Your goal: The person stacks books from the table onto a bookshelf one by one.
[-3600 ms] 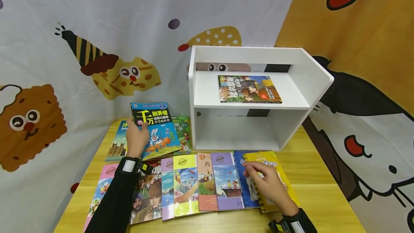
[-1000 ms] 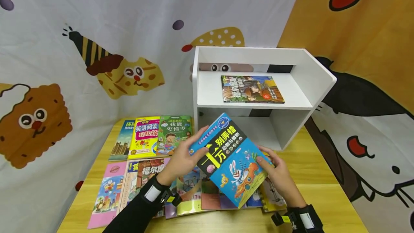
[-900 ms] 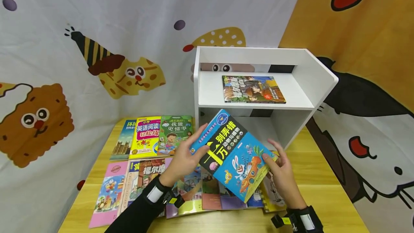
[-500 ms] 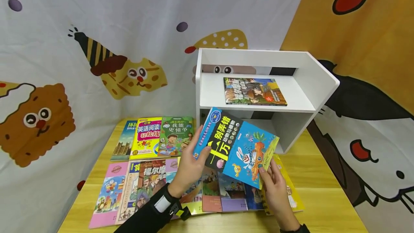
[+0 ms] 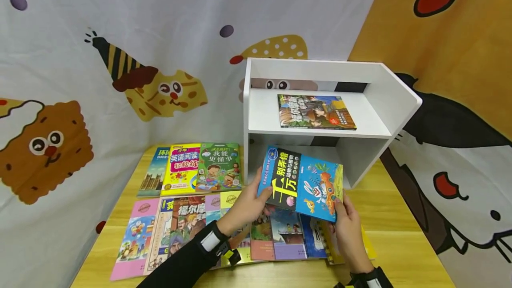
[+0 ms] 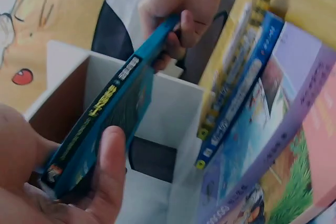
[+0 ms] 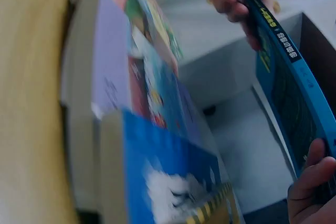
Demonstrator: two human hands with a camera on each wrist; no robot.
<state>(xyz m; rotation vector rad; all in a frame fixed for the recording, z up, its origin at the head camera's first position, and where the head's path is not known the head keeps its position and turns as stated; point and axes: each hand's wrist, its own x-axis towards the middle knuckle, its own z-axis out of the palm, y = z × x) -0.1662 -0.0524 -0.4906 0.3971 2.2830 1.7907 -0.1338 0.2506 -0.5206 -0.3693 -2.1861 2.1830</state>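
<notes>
A blue and black children's book (image 5: 306,180) with a rabbit in a carrot car on its cover is held sideways in front of the lower compartment of a white bookshelf (image 5: 394,110). My left hand (image 5: 246,206) grips its left end, thumb over the cover. My right hand (image 5: 350,232) pinches the lower right corner. In the left wrist view the book's spine (image 6: 100,103) runs between both hands, and the right wrist view shows the spine (image 7: 283,40) too. Below the held book lies a row of books, partly hidden by it and the arms.
A comic-style book (image 5: 316,112) lies flat on the upper shelf. Left of the bookshelf are a green book (image 5: 218,168), a yellow one (image 5: 182,170) and a teal one (image 5: 154,174). A pink book (image 5: 134,239) starts the front row, and a yellow notebook (image 5: 369,246) ends it. Behind hangs a printed curtain (image 5: 180,12).
My left hand has lifted the rabbit-cover book from the back left pile and carried it right. My right hand has taken hold too, and the book has turned sideways and lowered toward the lower compartment.
</notes>
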